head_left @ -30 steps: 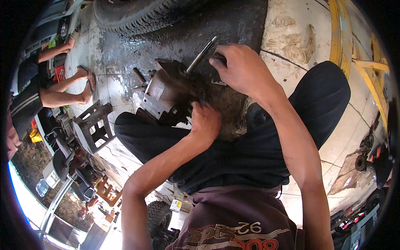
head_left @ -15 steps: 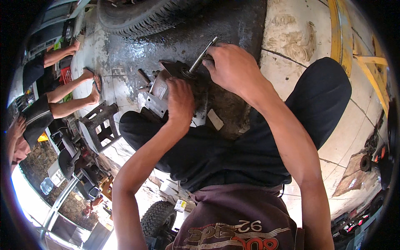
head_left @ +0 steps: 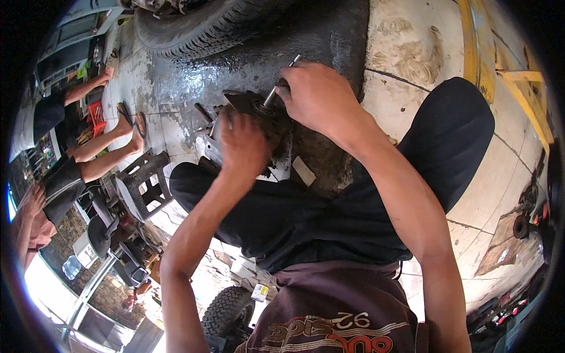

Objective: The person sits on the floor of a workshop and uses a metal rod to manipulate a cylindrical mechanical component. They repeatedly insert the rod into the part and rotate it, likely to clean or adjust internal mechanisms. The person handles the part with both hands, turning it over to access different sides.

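Observation:
On the dark, oily floor patch between my legs sits a greasy metal housing (head_left: 240, 101), with flat flanged plates on its side. A bright steel shaft (head_left: 271, 96) sticks up from it at a slant. My right hand (head_left: 315, 94) is closed round the shaft's upper part, and its tip shows above the fingers. Over the near left side of the housing lies my left hand (head_left: 242, 141), slightly blurred, its fingers curled onto the metal. The palm hides much of that side.
A large tyre (head_left: 200, 35) lies just beyond the housing. At the left are a dark plastic stool (head_left: 144, 185) and other people's bare legs (head_left: 109, 159). A small pale flat piece (head_left: 303, 170) lies near my lap. A yellow metal frame (head_left: 479, 53) stands at the right.
The housing has turned and tilted under my left hand, so its side plate shows less. The shaft and my right hand have shifted slightly left. My left hand has moved left on the housing.

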A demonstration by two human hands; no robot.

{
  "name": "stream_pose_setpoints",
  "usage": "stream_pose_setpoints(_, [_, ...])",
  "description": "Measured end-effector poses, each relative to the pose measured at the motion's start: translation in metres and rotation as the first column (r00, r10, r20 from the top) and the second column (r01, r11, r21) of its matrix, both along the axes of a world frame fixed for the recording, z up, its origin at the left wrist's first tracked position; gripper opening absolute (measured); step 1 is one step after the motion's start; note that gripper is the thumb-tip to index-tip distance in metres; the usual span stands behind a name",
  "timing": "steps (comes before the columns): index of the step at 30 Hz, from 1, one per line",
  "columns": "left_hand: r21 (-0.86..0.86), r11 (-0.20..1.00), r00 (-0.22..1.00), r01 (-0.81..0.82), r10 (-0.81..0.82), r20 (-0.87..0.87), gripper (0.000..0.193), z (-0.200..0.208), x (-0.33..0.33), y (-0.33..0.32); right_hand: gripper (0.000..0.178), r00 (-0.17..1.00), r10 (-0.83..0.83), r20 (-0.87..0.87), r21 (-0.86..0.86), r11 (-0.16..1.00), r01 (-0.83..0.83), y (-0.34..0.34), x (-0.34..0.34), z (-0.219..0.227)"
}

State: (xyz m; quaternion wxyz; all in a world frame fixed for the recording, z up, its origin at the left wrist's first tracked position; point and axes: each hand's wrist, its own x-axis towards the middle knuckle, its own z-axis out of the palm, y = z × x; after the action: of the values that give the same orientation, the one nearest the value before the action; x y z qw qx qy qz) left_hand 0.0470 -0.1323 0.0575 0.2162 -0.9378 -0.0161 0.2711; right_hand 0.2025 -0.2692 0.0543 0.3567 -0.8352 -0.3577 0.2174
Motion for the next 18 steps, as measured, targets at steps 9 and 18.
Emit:
stream_pose_setpoints(9, [0.152, 0.978, 0.982, 0.143, -0.121, -0.146, 0.043, -0.037, -0.006, -0.005, 0.019, 0.998, -0.029, 0.049, 0.066, 0.997, 0.025, 0.004, -0.006, -0.006])
stream_pose_setpoints(18, [0.06, 0.96, 0.944, 0.274, -0.256, -0.209, 0.033, -0.034, -0.011, -0.029, 0.02, 0.997, -0.04, 0.063, 0.076, 0.996, 0.035, -0.002, -0.002, -0.004])
